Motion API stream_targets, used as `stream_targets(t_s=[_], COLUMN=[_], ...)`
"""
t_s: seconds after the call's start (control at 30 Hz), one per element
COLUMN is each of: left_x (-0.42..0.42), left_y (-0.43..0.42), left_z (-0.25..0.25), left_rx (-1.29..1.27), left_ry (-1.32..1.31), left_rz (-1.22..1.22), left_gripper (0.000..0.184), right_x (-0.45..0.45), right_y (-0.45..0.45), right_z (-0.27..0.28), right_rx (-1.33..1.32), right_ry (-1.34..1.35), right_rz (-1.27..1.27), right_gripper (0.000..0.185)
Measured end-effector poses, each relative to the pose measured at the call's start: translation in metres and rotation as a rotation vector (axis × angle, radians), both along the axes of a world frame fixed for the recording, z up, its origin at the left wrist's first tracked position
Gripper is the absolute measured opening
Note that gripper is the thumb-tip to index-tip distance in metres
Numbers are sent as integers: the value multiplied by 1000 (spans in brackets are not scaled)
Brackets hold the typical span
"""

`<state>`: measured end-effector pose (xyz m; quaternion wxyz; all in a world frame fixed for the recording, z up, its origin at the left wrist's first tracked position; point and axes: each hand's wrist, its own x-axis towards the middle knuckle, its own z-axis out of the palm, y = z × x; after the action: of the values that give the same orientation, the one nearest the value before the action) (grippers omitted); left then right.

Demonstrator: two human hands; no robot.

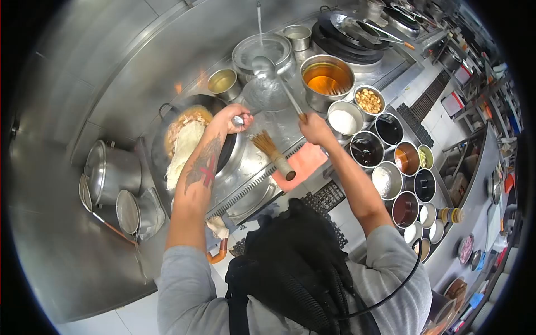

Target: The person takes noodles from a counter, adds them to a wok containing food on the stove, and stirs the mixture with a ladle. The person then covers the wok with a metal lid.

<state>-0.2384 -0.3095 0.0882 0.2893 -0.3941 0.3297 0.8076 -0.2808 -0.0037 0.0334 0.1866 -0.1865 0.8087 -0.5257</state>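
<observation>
A wok [226, 151] stands on the stove at the left, holding pale noodle-like food [187, 146] and browner pieces; small flames show behind it. My left hand [235, 119] is closed around a metal handle or tool at the wok's right edge; its far part is hidden. My right hand [317, 129] grips the wooden end of a long ladle [287, 92]. The ladle's bowl is over a water-filled metal basin [262, 54], below a running tap [259, 17]. A bamboo brush [273, 156] lies on the steel counter between my hands, beside a pink cloth [301, 166].
A pot of orange oil [328, 78] stands behind my right hand. Several seasoning containers [387, 180] crowd the right side. Stacked woks [346, 42] are at the back. A lidded pot [114, 170] and a strainer [128, 212] stand at the left.
</observation>
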Motion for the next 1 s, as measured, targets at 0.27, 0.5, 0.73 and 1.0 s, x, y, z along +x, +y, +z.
stream_targets(t_s=[0.27, 0.5, 0.73, 1.0], left_x=[157, 415, 593, 592], left_y=[33, 33, 134, 41], left_z=[33, 69, -49, -151], left_rx=[-1971, -1839, -1097, -705], left_ry=[560, 227, -100, -15], left_rz=[-537, 91, 806, 674], left_gripper=[58, 31, 34, 38], right_x=[71, 137, 154, 83], right_y=[16, 88, 103, 57], right_z=[3, -73, -144, -88], right_rx=[261, 261, 470, 435], right_ry=[324, 334, 328, 637], right_rz=[-92, -108, -13, 82], right_gripper=[29, 54, 52, 53])
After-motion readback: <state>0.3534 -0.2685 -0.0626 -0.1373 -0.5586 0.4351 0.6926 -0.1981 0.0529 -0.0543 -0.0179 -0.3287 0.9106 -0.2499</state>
